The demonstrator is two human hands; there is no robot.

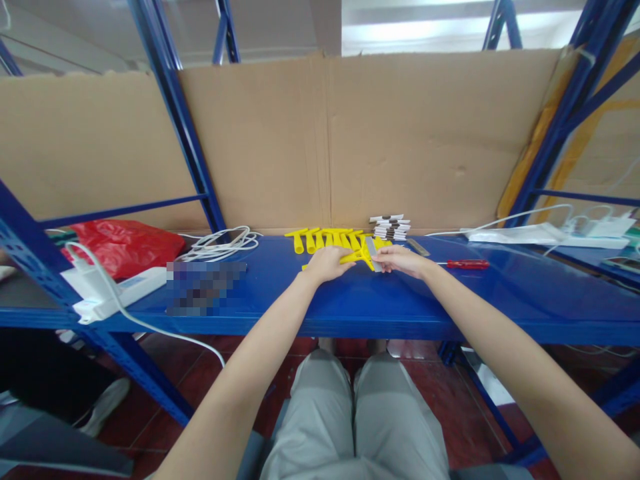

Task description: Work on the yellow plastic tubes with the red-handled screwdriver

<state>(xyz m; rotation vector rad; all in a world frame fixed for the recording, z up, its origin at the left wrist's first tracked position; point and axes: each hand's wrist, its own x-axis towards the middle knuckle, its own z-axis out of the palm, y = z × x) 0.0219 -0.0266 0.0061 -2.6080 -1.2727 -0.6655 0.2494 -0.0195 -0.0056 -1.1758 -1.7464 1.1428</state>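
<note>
Nearest, the person's grey trousers point(355, 413) are showing below the front edge of the blue worktop point(270, 287), and both bare forearms are reaching over that edge from either side. The left hand point(327, 263) is closing its fingers around the handle of a yellow tool point(361, 255), which is lying roughly crosswise above the worktop, its forked, wider end pointing toward the right hand point(403, 260). The right hand's fingers are pinching a grey strip point(371, 248) at that wider end, so the two hands are meeting at the tool from opposite sides.

Left of the hands, a white power strip point(125, 290) is sitting near the front edge, with a pixelated patch beside it hiding whatever is lying there. Right of the right hand, a red screwdriver point(467, 265) is lying flat, its handle pointing away to the right.

Farther back, a red bag point(127, 247) and a coiled white cable point(220, 245) are resting on the left. Just beyond the hands, more yellow tools point(313, 241) are lying side by side in a row, and a stack of white and dark pieces point(390, 228) is standing at its right end. Behind everything, cardboard point(380, 133) is rising like a wall.
</note>
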